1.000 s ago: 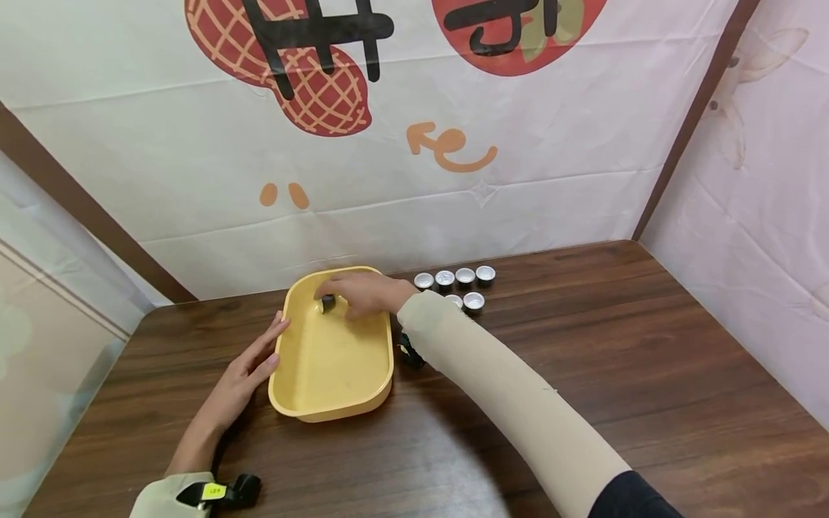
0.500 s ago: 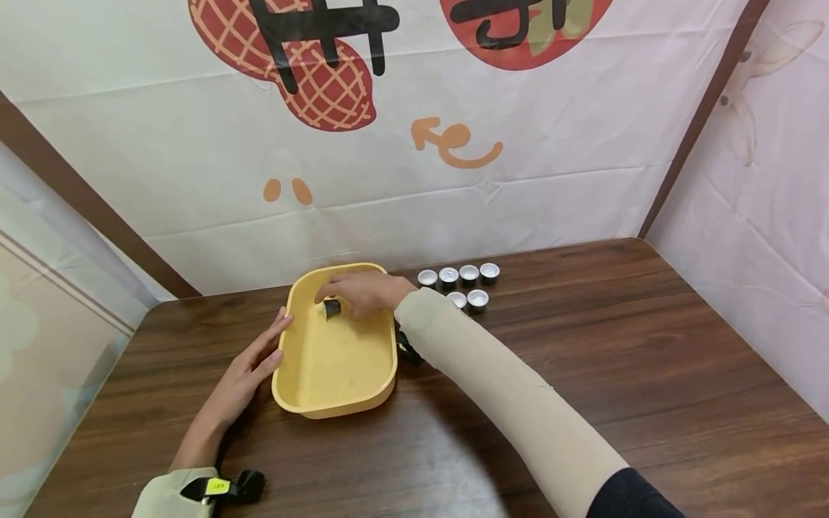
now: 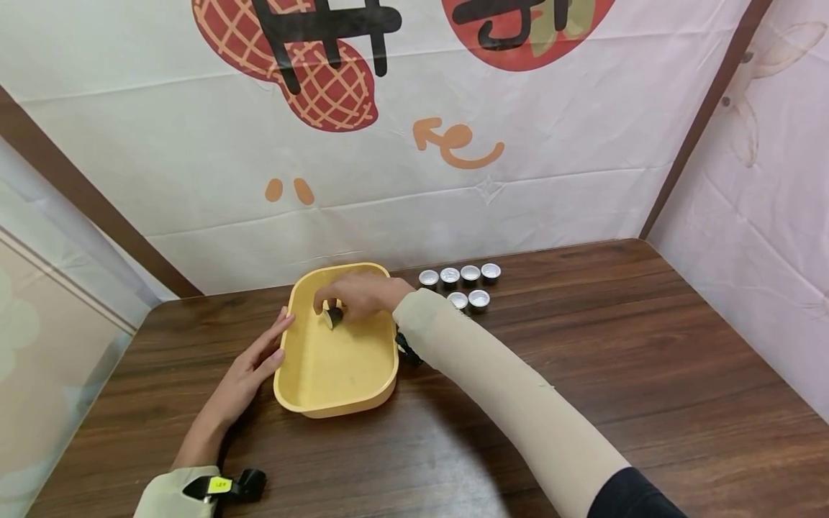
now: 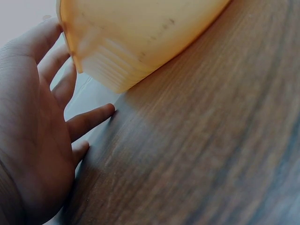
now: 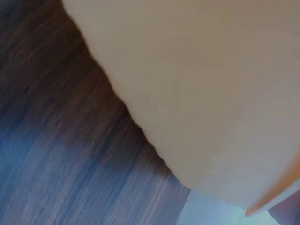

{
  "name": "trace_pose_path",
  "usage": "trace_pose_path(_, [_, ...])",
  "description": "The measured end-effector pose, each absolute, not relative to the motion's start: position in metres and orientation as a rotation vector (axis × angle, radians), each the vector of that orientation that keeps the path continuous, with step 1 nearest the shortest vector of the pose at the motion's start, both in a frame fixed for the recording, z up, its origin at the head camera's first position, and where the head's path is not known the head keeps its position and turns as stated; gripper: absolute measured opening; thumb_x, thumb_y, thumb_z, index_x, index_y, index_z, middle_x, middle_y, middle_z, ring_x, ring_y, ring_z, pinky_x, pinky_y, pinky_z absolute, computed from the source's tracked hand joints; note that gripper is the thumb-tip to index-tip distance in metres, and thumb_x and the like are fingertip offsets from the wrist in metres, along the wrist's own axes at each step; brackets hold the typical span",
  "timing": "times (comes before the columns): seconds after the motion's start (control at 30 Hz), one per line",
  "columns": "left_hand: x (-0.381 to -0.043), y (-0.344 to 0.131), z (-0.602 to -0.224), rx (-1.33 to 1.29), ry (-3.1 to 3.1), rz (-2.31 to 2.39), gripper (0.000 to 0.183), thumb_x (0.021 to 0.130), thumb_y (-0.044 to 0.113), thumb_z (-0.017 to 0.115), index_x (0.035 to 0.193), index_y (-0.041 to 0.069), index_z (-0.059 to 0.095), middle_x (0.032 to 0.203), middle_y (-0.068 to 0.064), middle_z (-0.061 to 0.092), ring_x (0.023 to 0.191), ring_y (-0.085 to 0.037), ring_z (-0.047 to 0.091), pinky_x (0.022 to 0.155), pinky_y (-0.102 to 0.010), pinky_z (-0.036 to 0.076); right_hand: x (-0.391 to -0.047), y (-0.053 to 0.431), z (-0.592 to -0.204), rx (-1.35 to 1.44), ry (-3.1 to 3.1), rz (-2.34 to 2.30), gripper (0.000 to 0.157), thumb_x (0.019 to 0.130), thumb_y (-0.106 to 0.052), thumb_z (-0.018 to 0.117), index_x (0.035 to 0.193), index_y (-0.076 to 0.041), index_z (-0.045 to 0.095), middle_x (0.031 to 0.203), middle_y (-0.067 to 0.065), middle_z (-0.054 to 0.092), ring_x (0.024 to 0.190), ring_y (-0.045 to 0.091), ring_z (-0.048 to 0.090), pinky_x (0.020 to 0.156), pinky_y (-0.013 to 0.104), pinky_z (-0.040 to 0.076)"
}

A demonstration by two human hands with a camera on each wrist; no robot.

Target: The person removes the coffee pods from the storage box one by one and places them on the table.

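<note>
A yellow plastic basin [image 3: 340, 370] stands on the table near the back wall. My right hand [image 3: 359, 295] reaches down into its far part. There it pinches a small dark coffee capsule [image 3: 333, 317], which lies tilted with its pale face toward the lower left. The right wrist view shows mostly the basin's outer wall [image 5: 187, 93], and the right hand's fingers are hidden there. My left hand [image 3: 249, 370] is at the basin's left side, its fingers fairly straight. In the left wrist view, the left hand [image 4: 37, 126] touches the rim with some fingertips.
To the right of the basin, several upright coffee capsules [image 3: 450, 278] with silvery tops stand in two rows, partly hidden by the right forearm. A printed white cloth wall [image 3: 363, 194] rises behind the brown wooden table [image 3: 615, 345].
The capsule in the basin has tilted and turned under my right fingers, and now sits slightly lower. My left hand stays at the rim. The head view has shifted slightly.
</note>
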State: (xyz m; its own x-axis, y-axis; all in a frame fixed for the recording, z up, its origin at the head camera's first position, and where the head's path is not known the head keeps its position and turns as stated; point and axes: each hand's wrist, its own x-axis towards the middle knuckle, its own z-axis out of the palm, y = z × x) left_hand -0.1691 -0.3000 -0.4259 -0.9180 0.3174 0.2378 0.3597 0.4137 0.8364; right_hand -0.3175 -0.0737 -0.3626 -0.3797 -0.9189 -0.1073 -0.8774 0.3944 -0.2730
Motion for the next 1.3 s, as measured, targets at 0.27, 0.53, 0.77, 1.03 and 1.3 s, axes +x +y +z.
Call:
trace_pose_path(0.27, [-0.1692,-0.2993,-0.4259,-0.627,-2.603,-1.556,0.051,0.102,0.007,0.044,0.151,0.015,0.032,0.160,-0.001,0.012,0.144,-0.007,0.011,0.101,-0.008,0.017,-0.3171,-0.0766,-0.3637,-1.621,2.361,-0.298,0.038,0.081,0.004,0.066,0.112,-0.018,0.065,0.102,0.000,0.062,0.091,0.014,0.057,0.076,0.022,0.042])
trace_pose_path(0.53, [-0.1698,-0.3002,-0.4270,-0.628,-2.609,-1.550,0.051,0.102,0.007,0.043,0.151,0.014,0.031,0.160,0.001,0.012,0.144,-0.008,0.011,0.101,-0.007,0.017,-0.3163,-0.0775,-0.3653,-1.609,2.379,-0.259,0.030,0.079,-0.004,0.072,0.103,-0.021,0.065,0.091,-0.005,0.061,0.080,0.008,0.053,0.068,0.021,0.042])
trace_pose_path(0.77, [-0.1692,-0.2995,-0.4258,-0.617,-2.615,-1.550,0.051,0.102,0.008,0.044,0.151,0.015,0.032,0.160,0.000,0.012,0.144,-0.007,0.011,0.101,-0.008,0.017,-0.3162,-0.0771,-0.3656,-1.611,2.368,-0.302,0.028,0.077,-0.005,0.075,0.100,-0.018,0.066,0.088,-0.004,0.061,0.078,0.009,0.053,0.068,0.021,0.042])
trace_pose_path(1.03, [-0.1688,-0.2982,-0.4246,-0.621,-2.599,-1.569,0.052,0.102,0.007,0.045,0.151,0.017,0.032,0.159,-0.003,0.012,0.144,-0.007,0.011,0.101,-0.008,0.018,-0.3182,-0.0772,-0.3670,-1.627,2.323,-0.362,0.029,0.077,0.000,0.075,0.100,-0.015,0.066,0.093,-0.002,0.062,0.082,0.010,0.054,0.072,0.019,0.042])
trace_pose_path(1.3, [-0.1674,-0.2976,-0.4222,-0.655,-2.577,-1.575,0.053,0.101,0.004,0.045,0.151,0.014,0.032,0.159,-0.008,0.012,0.144,-0.008,0.011,0.101,-0.007,0.018,-0.3186,-0.0779,-0.3647,-1.661,2.305,-0.381,0.029,0.077,0.000,0.075,0.100,-0.014,0.066,0.094,-0.003,0.062,0.084,0.011,0.055,0.074,0.018,0.042])
